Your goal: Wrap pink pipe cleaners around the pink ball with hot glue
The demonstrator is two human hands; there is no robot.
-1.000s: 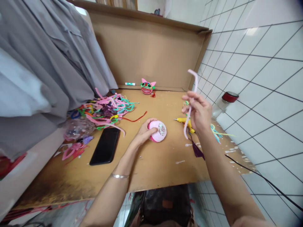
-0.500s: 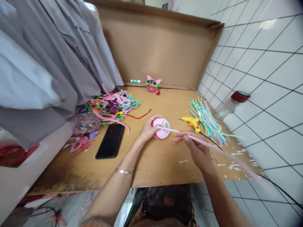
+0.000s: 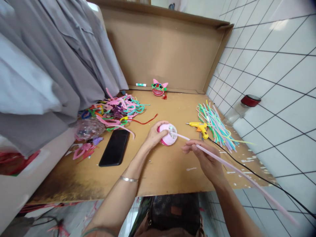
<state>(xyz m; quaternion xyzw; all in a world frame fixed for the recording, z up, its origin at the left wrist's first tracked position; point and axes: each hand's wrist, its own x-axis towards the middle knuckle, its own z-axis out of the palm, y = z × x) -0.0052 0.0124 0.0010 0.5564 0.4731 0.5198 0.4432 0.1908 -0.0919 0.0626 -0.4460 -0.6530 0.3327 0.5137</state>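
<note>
Currently held: two items

Pink ball (image 3: 169, 134): on the surface (image 3: 160, 174), left hand (image 3: 153, 135) fingers curled around it, left side hidden. Pink pipe cleaner (image 3: 229, 168): pinched in right hand (image 3: 207, 159) fingers, tip touching ball, far end blurred.

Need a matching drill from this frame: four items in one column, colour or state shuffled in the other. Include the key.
Column 1
1 pink ball
2 long pipe cleaner
3 glue gun
4 phone

Column 2
a yellow
b held in the right hand
c black, lying flat
d under the left hand

Pairs: 1-d, 2-b, 3-a, 4-c
</note>
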